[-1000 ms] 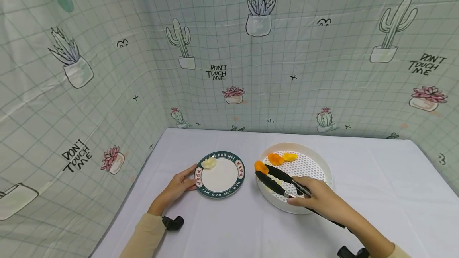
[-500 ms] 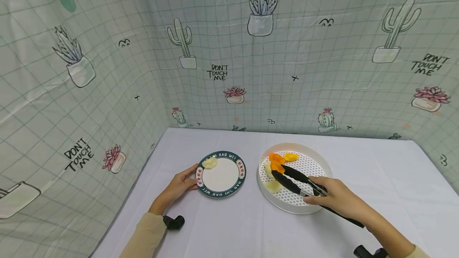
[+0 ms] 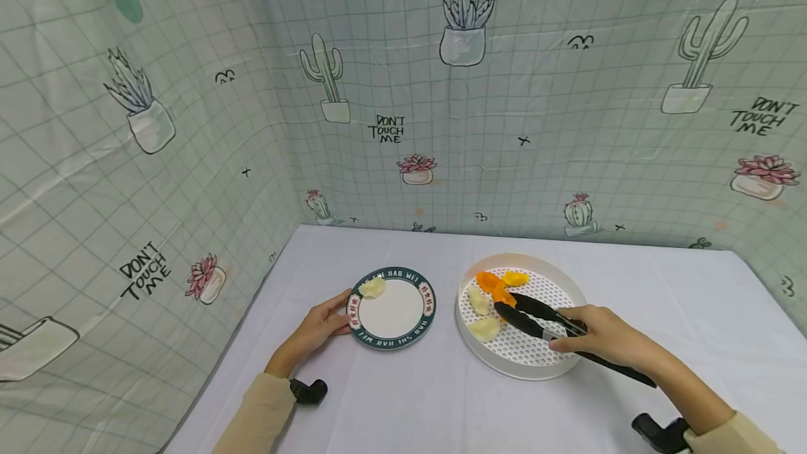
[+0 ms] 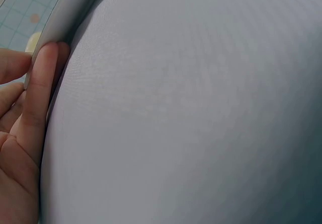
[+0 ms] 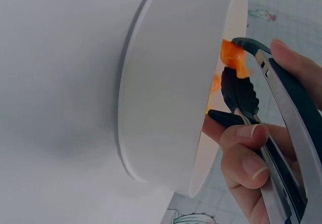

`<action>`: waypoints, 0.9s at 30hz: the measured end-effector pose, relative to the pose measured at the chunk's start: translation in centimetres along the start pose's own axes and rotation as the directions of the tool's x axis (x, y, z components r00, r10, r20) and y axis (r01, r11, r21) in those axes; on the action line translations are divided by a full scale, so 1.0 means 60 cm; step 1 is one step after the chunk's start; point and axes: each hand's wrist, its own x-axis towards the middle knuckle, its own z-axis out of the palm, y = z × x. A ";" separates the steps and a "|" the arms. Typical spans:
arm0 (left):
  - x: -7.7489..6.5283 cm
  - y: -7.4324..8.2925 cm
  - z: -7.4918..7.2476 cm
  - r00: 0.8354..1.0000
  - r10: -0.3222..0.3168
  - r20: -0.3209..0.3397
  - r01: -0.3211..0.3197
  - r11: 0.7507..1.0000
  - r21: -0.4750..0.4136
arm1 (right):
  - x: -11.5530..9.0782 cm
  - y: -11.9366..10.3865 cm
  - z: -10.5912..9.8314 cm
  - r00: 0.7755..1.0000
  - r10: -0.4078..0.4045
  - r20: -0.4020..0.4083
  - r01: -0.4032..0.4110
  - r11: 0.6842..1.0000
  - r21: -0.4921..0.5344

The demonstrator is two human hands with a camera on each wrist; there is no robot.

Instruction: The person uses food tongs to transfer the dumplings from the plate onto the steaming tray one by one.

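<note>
My left hand [image 3: 318,328] pinches the left rim of a round plate [image 3: 392,310] with a dark green lettered border. A pale yellow, petal-like piece [image 3: 373,288] lies near the plate's upper left rim. In my right hand [image 3: 602,335] are black-tipped tongs [image 3: 536,317], reaching over a round white tray [image 3: 542,370] with a perforated base. An orange piece [image 3: 502,296] is at the tong tips; in the right wrist view this orange piece [image 5: 234,58] touches one tip. Another orange piece [image 3: 488,281], a yellow piece [image 3: 515,278] and two pale pieces [image 3: 485,329] lie in the tray.
Both dishes stand on a white-covered table [image 3: 429,398], the plate left of the tray with a gap between them. Behind and to the left hangs a checked curtain [image 3: 492,97] with cactus prints. A black wrist device [image 3: 309,391] sits by the left sleeve.
My right hand and the tongs have moved right, bringing the orange piece from the tray's left rim to inside the tray, beside the other orange piece. My left hand stays at the plate.
</note>
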 end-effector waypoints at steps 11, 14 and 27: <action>-0.003 0.002 -0.001 0.999 0.028 0.024 -0.027 0.999 -0.037 | 0.029 0.011 -0.012 0.993 0.085 0.077 -0.086 0.996 0.011; -0.002 0.001 -0.001 1.000 0.027 0.014 -0.026 0.999 -0.022 | 0.035 0.016 -0.010 0.990 0.108 0.085 -0.110 0.994 0.011; -0.005 0.005 -0.004 0.999 0.040 0.035 -0.038 0.998 -0.048 | 0.042 0.023 -0.008 0.988 0.137 0.072 -0.136 0.991 -0.020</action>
